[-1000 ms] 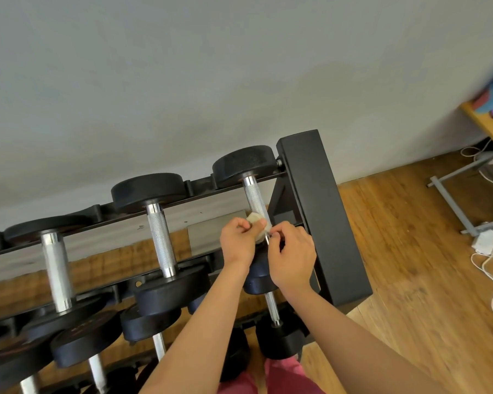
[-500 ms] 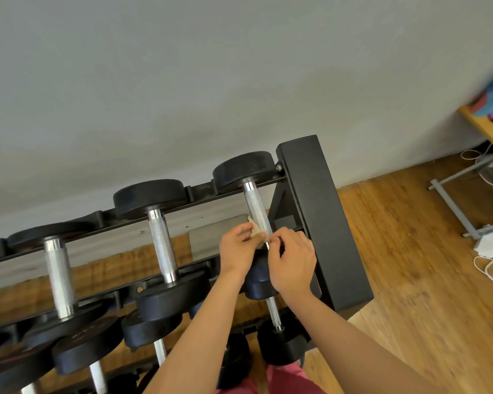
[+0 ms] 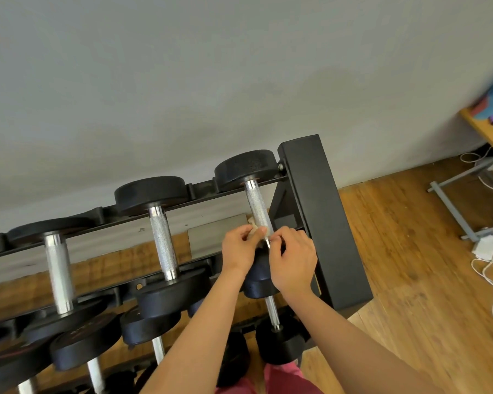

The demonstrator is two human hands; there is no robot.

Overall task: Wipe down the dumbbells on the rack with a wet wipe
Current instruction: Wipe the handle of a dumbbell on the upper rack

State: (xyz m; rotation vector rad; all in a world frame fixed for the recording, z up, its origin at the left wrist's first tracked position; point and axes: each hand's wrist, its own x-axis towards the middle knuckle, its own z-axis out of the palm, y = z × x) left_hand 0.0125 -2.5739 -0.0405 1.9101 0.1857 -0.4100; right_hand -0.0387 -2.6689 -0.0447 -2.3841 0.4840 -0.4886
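- Dumbbell at the right end of the top rail is the one getting cleaned. It lies cradled across the rack, far head by the wall, near head under the wrists.
- A wet wipe, a small beige wad, sits at the lower end of its knurled steel handle.
- The left hand pinches the wipe against the handle. The right hand meets it with curled fingertips, seemingly pinching the wipe's other end.
- I'd judge the wipe soft, limp and apt to snag on the knurling. The dumbbell looks heavy and rigid, so it is best left seated and worked along the handle, then round the rubber heads.
- The rack's black upright stands just beside the right hand, so that side is tight.
- Leftward there is open room before the next of 2 more dumbbells on this rail. A lower tier crowds beneath the forearms.
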